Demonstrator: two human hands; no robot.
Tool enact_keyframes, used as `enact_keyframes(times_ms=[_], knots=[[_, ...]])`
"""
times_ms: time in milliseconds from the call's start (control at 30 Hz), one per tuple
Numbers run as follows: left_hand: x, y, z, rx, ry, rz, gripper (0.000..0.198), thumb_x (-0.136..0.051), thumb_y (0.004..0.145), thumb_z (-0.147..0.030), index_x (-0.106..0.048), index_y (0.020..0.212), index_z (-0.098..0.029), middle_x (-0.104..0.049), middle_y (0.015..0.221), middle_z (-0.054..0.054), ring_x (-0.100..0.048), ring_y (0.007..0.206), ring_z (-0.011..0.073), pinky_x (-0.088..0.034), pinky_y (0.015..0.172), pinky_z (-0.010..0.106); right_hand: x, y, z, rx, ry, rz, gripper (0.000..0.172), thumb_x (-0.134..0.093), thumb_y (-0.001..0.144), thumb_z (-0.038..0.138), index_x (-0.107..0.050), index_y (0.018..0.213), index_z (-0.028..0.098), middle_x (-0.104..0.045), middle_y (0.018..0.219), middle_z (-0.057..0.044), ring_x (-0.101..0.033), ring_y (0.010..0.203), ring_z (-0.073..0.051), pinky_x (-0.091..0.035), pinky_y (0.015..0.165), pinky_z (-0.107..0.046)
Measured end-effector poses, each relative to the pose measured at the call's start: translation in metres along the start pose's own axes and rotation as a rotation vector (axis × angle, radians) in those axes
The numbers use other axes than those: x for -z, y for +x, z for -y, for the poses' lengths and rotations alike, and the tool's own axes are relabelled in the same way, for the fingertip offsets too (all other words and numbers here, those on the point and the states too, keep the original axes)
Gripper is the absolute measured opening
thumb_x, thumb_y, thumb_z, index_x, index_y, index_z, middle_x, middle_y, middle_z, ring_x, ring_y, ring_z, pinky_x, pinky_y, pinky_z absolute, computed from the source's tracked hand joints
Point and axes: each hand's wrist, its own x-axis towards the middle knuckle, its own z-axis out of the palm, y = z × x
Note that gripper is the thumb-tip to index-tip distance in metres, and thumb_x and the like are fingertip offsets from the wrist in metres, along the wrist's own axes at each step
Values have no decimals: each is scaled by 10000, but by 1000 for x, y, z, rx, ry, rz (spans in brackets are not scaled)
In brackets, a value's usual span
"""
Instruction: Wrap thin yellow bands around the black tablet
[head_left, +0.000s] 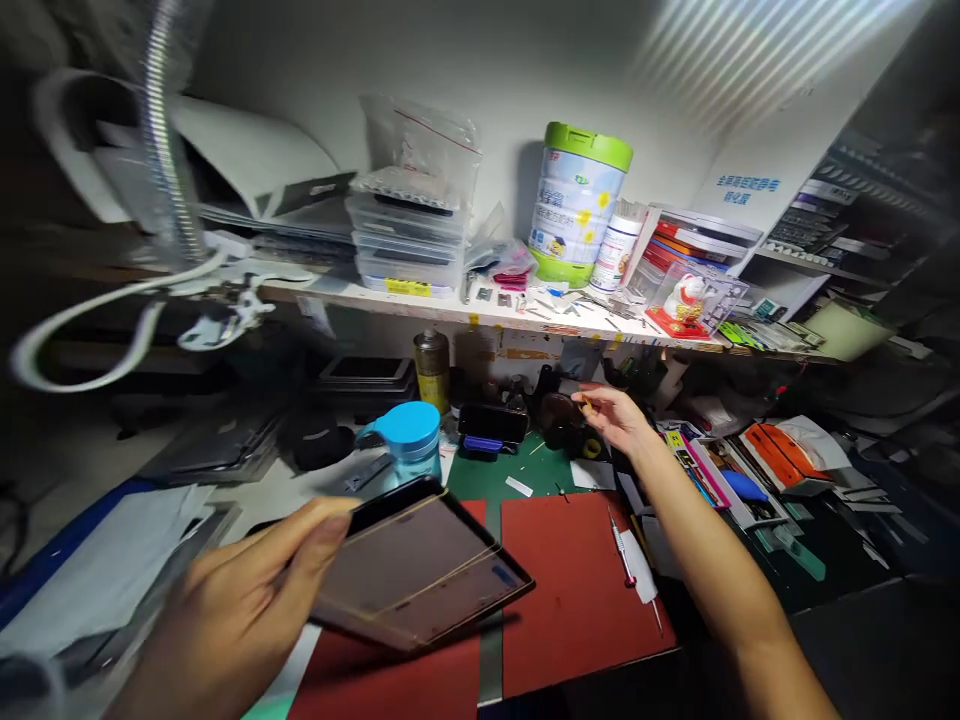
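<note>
My left hand [259,585] grips a flat, dark-framed tablet-like panel [424,570] by its left edge, thumb on top. The panel is tilted above the red mats [562,600], and thin yellowish bands cross its face. My right hand [611,415] is stretched out to the back of the bench, below the shelf. Its fingers are pinched on a small yellowish-orange item [586,403], too small to name. A screwdriver [621,545] lies on the right part of the red mat beside a white strip.
A blue-lidded cup [409,440] and a spray can [431,370] stand behind the panel. The shelf [525,318] above carries a green-lidded can [577,205] and plastic boxes [409,245]. A tool tray [739,485] sits right of my forearm.
</note>
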Motion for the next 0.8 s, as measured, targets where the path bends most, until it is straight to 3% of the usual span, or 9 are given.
enact_keyframes(times_ms=[100, 167, 267, 400, 533, 633, 800], knots=[[7, 9, -23, 3, -45, 22, 427, -439, 1031, -508, -711, 822, -254, -743, 748, -20, -758, 768, 195, -516, 609, 220, -34, -50, 14, 31, 6, 188, 356, -781, 751, 182, -711, 1101, 186, -769, 1234, -132, -693, 583, -122, -359, 355, -188], [9, 11, -30, 31, -67, 64, 442, -425, 1042, -507, -715, 842, -240, -749, 772, -7, -732, 740, 184, -488, 609, 236, -66, -84, 25, 93, -82, 372, 465, -792, 761, 198, -682, 1211, 235, -731, 1336, -124, -722, 572, -137, -329, 328, -185], [11, 10, -36, 63, -92, 120, 427, -416, 1059, -490, -722, 895, -241, -756, 810, -10, -705, 743, 169, -453, 624, 244, -120, -127, 40, 224, -244, 539, 534, -783, 862, 304, -554, 1344, 317, -739, 1320, -88, -749, 657, -167, -548, 460, -249], [13, 4, -43, 46, -117, 128, 404, -417, 1070, -463, -720, 912, -246, -763, 839, -19, -712, 792, 168, -420, 632, 253, -176, -154, 50, 399, -566, 614, 651, -857, 804, 319, -459, 1320, 335, -760, 1298, -89, -743, 654, -178, -589, 559, -295], [17, -6, -45, 0, -131, 120, 389, -415, 1077, -429, -713, 907, -248, -756, 828, -24, -702, 757, 156, -409, 632, 264, -192, -159, 44, 479, -780, 624, 627, -878, 771, 309, -453, 1231, 316, -802, 1203, -73, -784, 910, -261, -581, 713, -321], [23, -12, -49, -19, -104, 125, 386, -387, 1087, -416, -702, 941, -248, -742, 795, -20, -692, 718, 159, -406, 618, 273, -193, -161, 37, 442, -774, 623, 566, -850, 793, 327, -454, 1196, 308, -820, 1090, -41, -768, 851, -248, -552, 695, -310], [31, -4, -67, -118, -81, 141, 338, -423, 1074, -420, -636, 1290, -270, -797, 904, 7, -729, 726, 185, -442, 604, 273, -201, -166, 34, 495, -858, 553, 504, -804, 787, 251, -467, 1159, 299, -802, 948, 26, -692, 703, -186, -488, 672, -279]])
